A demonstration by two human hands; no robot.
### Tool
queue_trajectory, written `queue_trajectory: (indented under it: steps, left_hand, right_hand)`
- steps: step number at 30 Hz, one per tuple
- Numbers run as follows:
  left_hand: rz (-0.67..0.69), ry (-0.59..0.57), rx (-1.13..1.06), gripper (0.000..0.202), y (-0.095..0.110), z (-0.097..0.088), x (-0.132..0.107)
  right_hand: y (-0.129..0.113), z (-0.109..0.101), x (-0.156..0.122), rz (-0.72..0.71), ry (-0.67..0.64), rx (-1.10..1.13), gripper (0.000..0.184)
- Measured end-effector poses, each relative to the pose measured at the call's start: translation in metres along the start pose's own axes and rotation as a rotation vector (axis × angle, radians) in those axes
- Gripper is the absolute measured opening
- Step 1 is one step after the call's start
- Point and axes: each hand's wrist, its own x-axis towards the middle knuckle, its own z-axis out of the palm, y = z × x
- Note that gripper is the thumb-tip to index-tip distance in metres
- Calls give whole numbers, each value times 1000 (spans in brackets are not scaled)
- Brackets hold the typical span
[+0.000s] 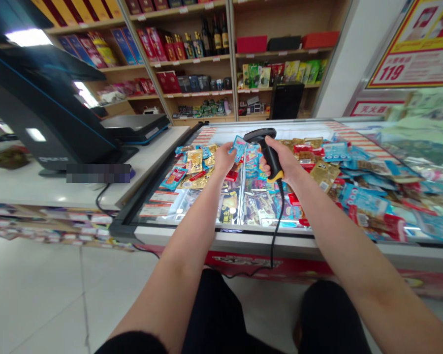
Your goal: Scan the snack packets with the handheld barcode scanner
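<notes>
My right hand (285, 160) is wrapped round the handle of a black barcode scanner (265, 142) with a yellow band, its head pointing left. A black cable (276, 221) hangs from it over the freezer's front edge. My left hand (225, 158) pinches a small blue snack packet (239, 146) and holds it up just in front of the scanner head. Both hands hover above a chest freezer with a glass lid (192, 196), on which many small blue, gold and red packets lie scattered.
A white checkout counter (29, 189) stands to the left with a black register screen (44, 113) and a flat scale (135, 127). Wooden shelves (206, 59) of bottles and boxes fill the back wall. White tiled floor (40, 295) lies below left.
</notes>
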Motion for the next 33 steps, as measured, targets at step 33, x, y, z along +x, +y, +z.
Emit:
queue_trajectory:
  steps: [33]
  left_hand:
    - [9, 39, -215, 36, -2, 10, 1]
  right_hand:
    - [0, -3, 0, 10, -18, 36, 41]
